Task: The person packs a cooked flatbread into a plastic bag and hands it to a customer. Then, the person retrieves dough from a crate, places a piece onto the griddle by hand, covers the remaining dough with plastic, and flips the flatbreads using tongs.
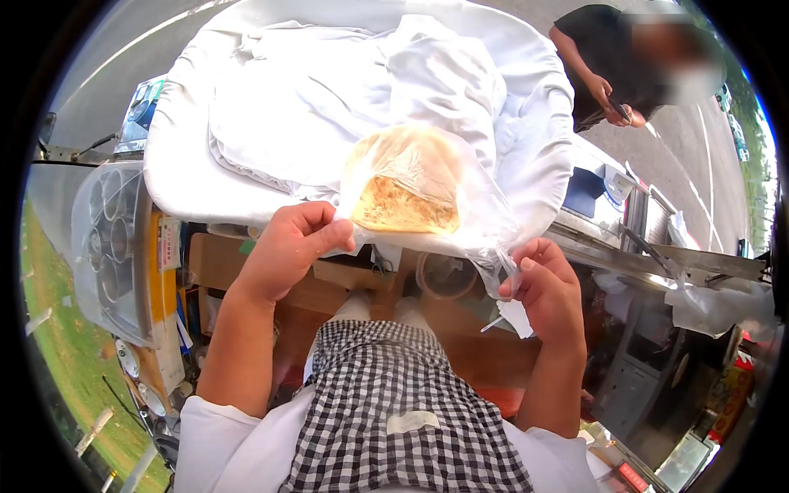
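Flatbread (404,191), round, golden, folded inside clear plastic bag (481,222), held just in front of white cloth (329,90). I see left hand (289,251) pinching bag's near-left edge, fingers closed. Right hand (549,289) clenched on bag's twisted right corner.

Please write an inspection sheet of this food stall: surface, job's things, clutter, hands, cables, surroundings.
Surface: white cloth covers the counter, rumpled in folds.
Job's things: flatbread inside a clear bag, held above the counter edge.
Clutter: stack of round tins under plastic at the left; cardboard box and a round container below the counter.
Hands: left hand pinches the bag's left edge; right hand grips its right corner.
Cables: nothing seen.
Surroundings: another person in a black top stands beyond the counter; grass at left, paved road behind.
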### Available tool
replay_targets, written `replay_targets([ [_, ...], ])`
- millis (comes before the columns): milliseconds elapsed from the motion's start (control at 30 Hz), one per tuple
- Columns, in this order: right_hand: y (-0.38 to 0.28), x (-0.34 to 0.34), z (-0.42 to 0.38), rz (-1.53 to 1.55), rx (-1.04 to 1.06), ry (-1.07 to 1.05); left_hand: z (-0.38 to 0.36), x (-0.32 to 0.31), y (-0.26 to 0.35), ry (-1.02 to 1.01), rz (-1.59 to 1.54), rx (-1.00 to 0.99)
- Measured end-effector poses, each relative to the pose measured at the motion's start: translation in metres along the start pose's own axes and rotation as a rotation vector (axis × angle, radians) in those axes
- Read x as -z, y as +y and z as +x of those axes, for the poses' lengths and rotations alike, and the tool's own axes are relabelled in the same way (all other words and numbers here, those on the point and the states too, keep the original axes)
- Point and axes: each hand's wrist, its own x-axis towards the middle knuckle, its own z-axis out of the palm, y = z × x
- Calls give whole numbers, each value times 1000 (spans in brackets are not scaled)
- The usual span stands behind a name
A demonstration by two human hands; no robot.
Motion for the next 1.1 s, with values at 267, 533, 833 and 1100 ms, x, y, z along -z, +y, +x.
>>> replay_targets([
  [267, 7, -61, 24, 137, -53, -283, 8, -27, -11, -235, -190, -252],
  [533, -3, -127, 36, -185, 112, -292, 28, -47, -5, -376, -288, -323],
  [833, 5, -102, 32, -471, 387, -11, 50, -20, -7, -239, 107, -457],
  [1100, 16, -95, 35, -14, 427, 138, 47, -1, -8, -50, -605, 14],
])
